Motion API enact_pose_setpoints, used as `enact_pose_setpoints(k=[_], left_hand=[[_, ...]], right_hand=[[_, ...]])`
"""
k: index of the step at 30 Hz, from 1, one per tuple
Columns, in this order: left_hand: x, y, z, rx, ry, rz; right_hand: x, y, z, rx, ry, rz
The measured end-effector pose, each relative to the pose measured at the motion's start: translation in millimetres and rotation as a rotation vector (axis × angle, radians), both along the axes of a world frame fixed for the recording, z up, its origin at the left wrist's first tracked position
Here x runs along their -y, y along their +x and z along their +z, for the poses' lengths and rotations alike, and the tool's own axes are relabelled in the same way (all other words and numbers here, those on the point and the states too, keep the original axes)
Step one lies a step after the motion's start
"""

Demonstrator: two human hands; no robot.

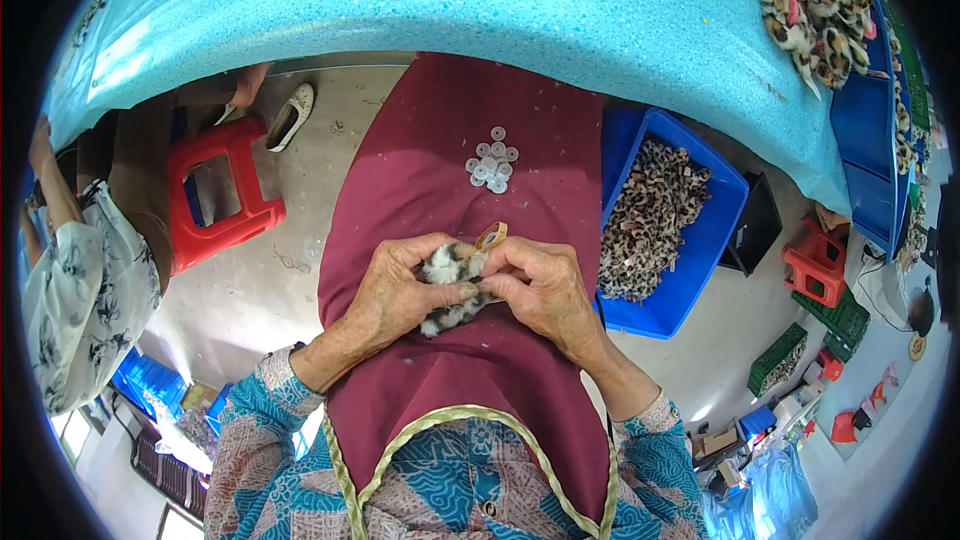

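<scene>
Above my apron-covered lap, my left hand (400,285) is closed around a small furry plush piece (450,318) with black, white and brown patches. Thumb and fingers of my right hand (540,285) pinch at the plush's right side; whatever lies between these fingertips is too small to make out. A tan, ring-like part (491,236) sticks up at the top of the plush, beside my right fingers. Farther out on the maroon apron (400,180) rests a loose cluster of several translucent white plastic discs (490,172).
A table with a turquoise cover (450,10) spans the far side, with a plush pile (820,15) at its right. Right of my lap, a blue bin (725,220) holds many spotted plush pieces (655,210). On the left, a person (100,270) sits near a red stool (225,195).
</scene>
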State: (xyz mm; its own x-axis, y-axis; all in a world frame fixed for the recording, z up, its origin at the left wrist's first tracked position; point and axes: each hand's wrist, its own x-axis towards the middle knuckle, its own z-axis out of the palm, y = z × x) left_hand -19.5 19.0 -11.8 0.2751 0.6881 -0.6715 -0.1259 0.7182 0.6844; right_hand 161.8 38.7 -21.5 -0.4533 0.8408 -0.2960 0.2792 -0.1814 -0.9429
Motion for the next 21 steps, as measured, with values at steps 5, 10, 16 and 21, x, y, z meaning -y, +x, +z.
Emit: enact_pose_setpoints(k=[5,10,16,21], left_hand=[[6,1,-12,-0.064,-0.047,-0.05],[7,1,-18,-0.05,-0.103,-0.052],[12,-3,-5,-0.128,0.071,-0.223],[8,-10,6,-0.284,0.652,-0.24]], right_hand=[[7,-3,-4,0.045,0.101,0.006],[13,-5,0,0.097,0.021,-0.031],[-11,12,5,-0.115,-0.295,0.023],[-13,13,-6,-0.229,-0.083,0.041]])
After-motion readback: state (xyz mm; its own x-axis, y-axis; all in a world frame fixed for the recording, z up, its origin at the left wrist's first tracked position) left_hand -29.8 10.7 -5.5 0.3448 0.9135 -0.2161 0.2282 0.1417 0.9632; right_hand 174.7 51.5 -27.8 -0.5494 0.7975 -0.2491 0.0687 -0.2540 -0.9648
